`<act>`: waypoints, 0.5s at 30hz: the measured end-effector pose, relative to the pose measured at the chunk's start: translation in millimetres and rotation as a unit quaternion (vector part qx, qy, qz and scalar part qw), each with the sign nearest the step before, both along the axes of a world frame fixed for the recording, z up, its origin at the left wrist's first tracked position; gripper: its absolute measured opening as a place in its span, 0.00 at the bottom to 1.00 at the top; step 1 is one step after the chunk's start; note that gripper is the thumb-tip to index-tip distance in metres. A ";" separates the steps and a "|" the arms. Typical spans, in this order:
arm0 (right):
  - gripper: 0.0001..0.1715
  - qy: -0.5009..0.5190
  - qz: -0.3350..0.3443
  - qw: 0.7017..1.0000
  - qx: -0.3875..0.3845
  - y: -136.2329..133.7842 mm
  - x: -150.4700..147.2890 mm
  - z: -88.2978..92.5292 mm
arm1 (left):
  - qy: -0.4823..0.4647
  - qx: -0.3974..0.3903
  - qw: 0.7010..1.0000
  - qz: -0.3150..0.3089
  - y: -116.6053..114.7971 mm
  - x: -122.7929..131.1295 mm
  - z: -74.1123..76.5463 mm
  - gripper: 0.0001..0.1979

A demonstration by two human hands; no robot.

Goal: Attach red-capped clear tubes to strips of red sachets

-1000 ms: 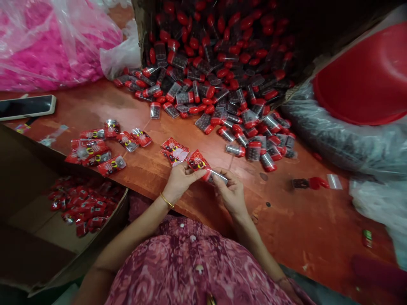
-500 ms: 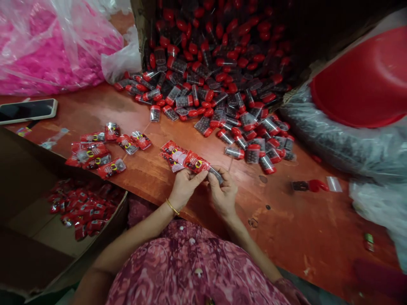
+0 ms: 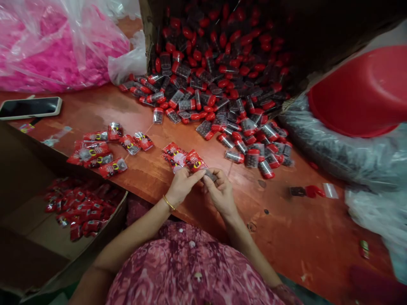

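Observation:
My left hand (image 3: pixel 180 186) is closed on a small red printed packet (image 3: pixel 195 161) with a yellow mark. Fingers bent, my right hand (image 3: pixel 222 194) grips a small clear container (image 3: pixel 210 174) with dark contents, at the packet's near end. How far the container sits inside the packet is hidden by my fingers. Just beyond my left hand, more flat red packets (image 3: pixel 174 156) lie on the table. To the left is a group of filled red packets (image 3: pixel 93 152). Clear containers with red caps (image 3: pixel 233 156) spill across the table ahead of my right hand.
A cardboard box (image 3: pixel 124 207) holding many filled packets stands below the table edge at left. Another tipped box (image 3: pixel 148 38) holds the container heap. Around them are a phone (image 3: pixel 30 108), a bag of pink pieces (image 3: pixel 57 55), a red tub (image 3: pixel 356 93) and a plastic bag (image 3: pixel 330 156).
The right hand has shifted slightly left, towards the left hand, and less of the container shows past the packet. The camera view has tilted slightly.

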State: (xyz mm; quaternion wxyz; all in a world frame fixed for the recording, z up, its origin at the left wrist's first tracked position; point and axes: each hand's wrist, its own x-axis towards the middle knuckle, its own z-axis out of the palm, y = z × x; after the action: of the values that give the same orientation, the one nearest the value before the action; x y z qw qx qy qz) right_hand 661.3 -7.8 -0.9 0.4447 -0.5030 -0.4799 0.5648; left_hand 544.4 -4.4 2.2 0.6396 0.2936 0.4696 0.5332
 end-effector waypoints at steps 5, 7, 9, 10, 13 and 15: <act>0.19 0.052 0.049 0.997 -0.036 0.9 4.1 3.2 | -0.069 -0.017 0.997 0.025 1.4 -6.2 0.8 0.12; 0.18 0.047 0.032 0.998 -0.032 0.0 6.8 -0.2 | -0.076 -0.017 0.997 -0.009 -1.2 -4.5 -2.0 0.14; 0.16 0.024 0.003 1.000 -0.014 2.0 9.1 -6.0 | -0.103 -0.032 0.993 -0.042 -4.8 -0.5 -5.4 0.17; 0.16 0.004 -0.015 1.000 0.004 4.5 9.5 -9.6 | -0.122 -0.049 0.990 -0.049 -6.5 1.5 -6.9 0.18; 0.20 -0.064 -0.056 0.993 0.078 15.1 5.5 -19.5 | -0.166 -0.105 0.979 -0.047 -9.9 2.0 -8.5 0.20; 0.21 -0.106 -0.041 0.985 0.129 20.5 0.0 -22.4 | -0.175 -0.127 0.975 -0.053 -11.7 -4.7 -6.0 0.22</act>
State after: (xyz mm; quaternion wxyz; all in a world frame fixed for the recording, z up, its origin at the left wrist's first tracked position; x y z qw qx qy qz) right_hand 661.3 12.7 -23.3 0.4750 -0.5174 -0.5723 0.4233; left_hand 539.7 -16.0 -3.8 0.7715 0.1366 0.3975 0.4776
